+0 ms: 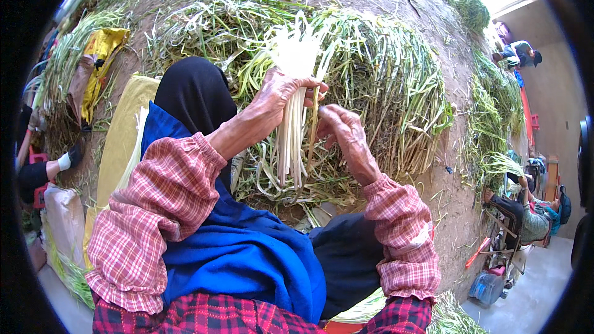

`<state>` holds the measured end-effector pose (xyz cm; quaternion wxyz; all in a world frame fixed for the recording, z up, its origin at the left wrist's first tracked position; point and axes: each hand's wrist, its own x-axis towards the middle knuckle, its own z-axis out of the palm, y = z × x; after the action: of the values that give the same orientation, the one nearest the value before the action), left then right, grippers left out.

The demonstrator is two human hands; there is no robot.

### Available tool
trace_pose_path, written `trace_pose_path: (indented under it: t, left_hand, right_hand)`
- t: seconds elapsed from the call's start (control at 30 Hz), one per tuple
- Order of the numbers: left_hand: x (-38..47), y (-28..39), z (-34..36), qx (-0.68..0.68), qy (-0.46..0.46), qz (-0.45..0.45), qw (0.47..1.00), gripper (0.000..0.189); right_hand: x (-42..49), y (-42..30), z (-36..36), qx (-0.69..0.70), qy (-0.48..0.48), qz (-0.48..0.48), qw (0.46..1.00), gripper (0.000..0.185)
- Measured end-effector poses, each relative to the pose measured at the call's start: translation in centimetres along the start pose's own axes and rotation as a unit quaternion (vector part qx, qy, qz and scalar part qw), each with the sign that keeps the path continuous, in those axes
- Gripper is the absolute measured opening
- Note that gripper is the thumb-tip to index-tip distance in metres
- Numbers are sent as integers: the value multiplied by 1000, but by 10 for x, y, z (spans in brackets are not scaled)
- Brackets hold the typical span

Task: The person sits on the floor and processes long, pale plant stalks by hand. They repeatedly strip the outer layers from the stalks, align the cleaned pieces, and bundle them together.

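Note:
My left hand (280, 95) is closed around a bunch of long pale plant stalks (291, 141), whose white ends hang down and whose upper part is overexposed. One thin yellow-brown stalk (313, 125) hangs at the right of the bunch, below the left fingers. Just right of that stalk is my right hand (342, 132), its fingers bent and thumb and index close together; whether they pinch anything is not clear. Beneath and behind both hands lies a large heap of green leafy stalks (385, 79) with brown root ends.
A yellow sack (123, 134) lies at my left, beside my knee. More stalk heaps (494, 102) line the right side, where a seated person (533, 222) holds stalks and another person (522, 53) bends farther off. A plastic water jug (486, 287) stands lower right. Another person's leg (46, 171) shows at left.

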<state>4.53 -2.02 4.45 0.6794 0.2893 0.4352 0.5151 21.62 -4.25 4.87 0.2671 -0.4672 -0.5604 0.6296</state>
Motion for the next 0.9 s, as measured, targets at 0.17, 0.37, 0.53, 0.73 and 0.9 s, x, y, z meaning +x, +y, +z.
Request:
trace_pose_path:
  t: [0.17, 0.37, 0.53, 0.73, 0.9]
  left_hand:
    - [-11, 2, 6, 8, -3, 20, 1000, 20]
    - [-12, -6, 4, 20, -52, 36, 998, 20]
    - [-9, -17, -4, 31, -40, 52, 997, 17]
    - [-3, -24, -5, 17, -17, 66, 998, 19]
    - [-12, -13, 3, 63, -24, 57, 996, 23]
  right_hand:
    - [13, -7, -3, 26, 93, -38, 995, 30]
    - [27, -3, -10, 99, 74, -37, 992, 26]
    - [30, 1, -8, 136, 67, -47, 987, 18]
    - [31, 4, -10, 132, 87, -51, 986, 19]
    - [27, 0, -6, 126, 112, -84, 982, 19]
